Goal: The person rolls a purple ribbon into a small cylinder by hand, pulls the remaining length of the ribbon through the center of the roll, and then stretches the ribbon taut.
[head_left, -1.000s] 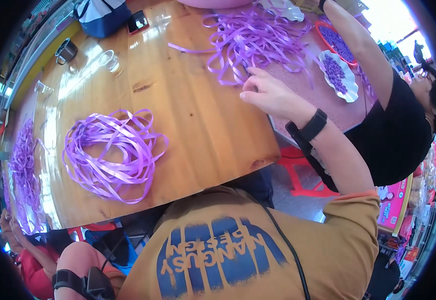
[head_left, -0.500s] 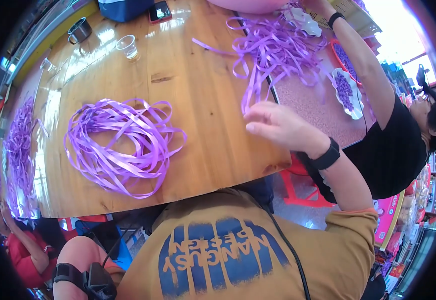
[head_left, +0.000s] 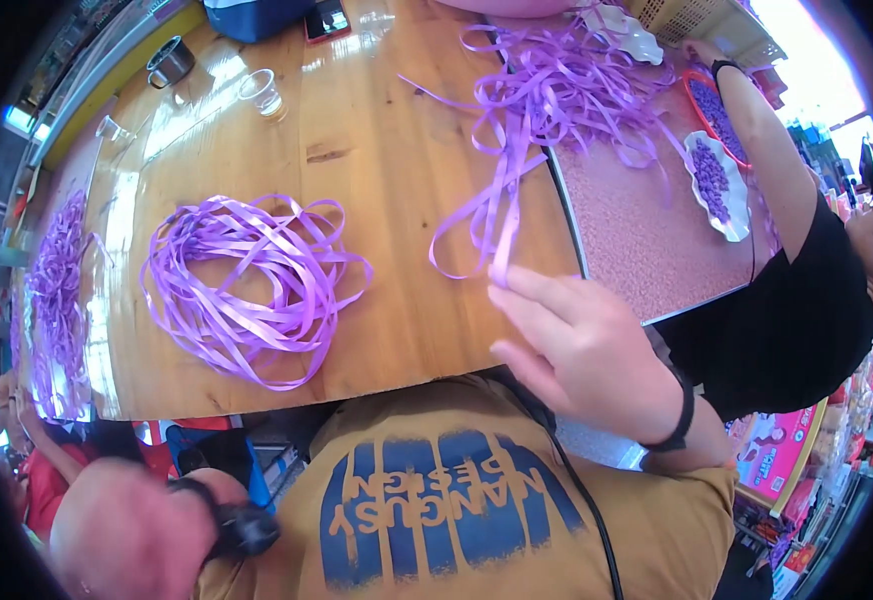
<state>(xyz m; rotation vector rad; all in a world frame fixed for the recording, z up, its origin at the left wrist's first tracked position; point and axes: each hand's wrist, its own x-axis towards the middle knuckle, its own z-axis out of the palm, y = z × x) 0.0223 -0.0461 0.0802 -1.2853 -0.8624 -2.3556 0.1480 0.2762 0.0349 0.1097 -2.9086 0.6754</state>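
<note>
Right hand (head_left: 602, 355): I see fingertips gripping purple ribbon (head_left: 510, 225), thumb apart | ribbon: trails from tangled heap (head_left: 567, 90) over the bench (head_left: 387, 200) | left hand (head_left: 132, 530): too blurred for me to tell

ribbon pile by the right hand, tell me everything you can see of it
The ribbon pile is a loose tangle of narrow, flat, shiny purple strips, satin-like in look. It lies across the edge between the wooden table and a pink speckled tabletop. One strand sticks out leftward over the wood; looped strands trail toward the person, reaching the fingertips of the right hand. Whether they grip it is unclear.
</note>
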